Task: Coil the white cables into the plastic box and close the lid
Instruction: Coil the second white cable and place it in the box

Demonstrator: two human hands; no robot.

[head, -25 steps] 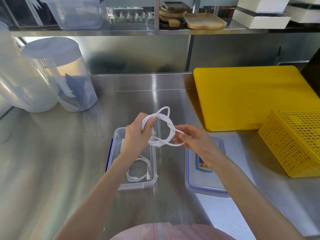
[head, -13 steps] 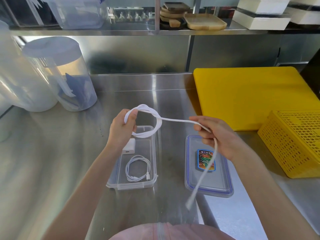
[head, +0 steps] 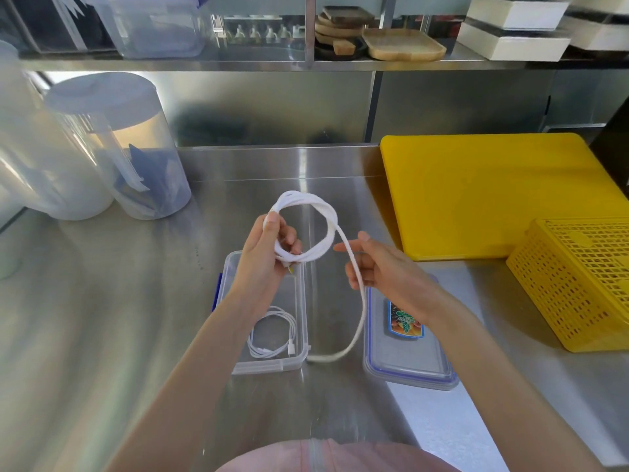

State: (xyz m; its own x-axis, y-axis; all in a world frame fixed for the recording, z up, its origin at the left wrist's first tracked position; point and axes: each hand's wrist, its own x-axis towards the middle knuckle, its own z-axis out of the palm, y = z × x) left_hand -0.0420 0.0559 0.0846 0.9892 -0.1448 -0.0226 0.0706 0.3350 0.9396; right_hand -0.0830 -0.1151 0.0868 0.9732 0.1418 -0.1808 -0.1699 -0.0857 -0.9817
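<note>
My left hand (head: pixel 263 260) pinches a coil of thick white cable (head: pixel 326 226) held upright above the clear plastic box (head: pixel 301 311). The cable's free tail runs from the coil through my right hand (head: pixel 381 270), whose fingers curl loosely around it, then hangs down and curves onto the steel between box and lid. A thinner coiled white cable (head: pixel 272 338) lies in the near end of the box. The lid (head: pixel 408 366), clear with a blue rim and a colourful sticker, lies flat to the right of the box.
A yellow cutting board (head: pixel 493 195) and a yellow perforated basket (head: pixel 578 284) sit to the right. Tall translucent containers (head: pixel 129 148) stand at the back left. A shelf with trays and boxes runs above the steel counter (head: pixel 102 318).
The coil in my left hand has grown by a loop. My right hand came back toward the coil, and the tail now hangs lower, its end on the counter.
</note>
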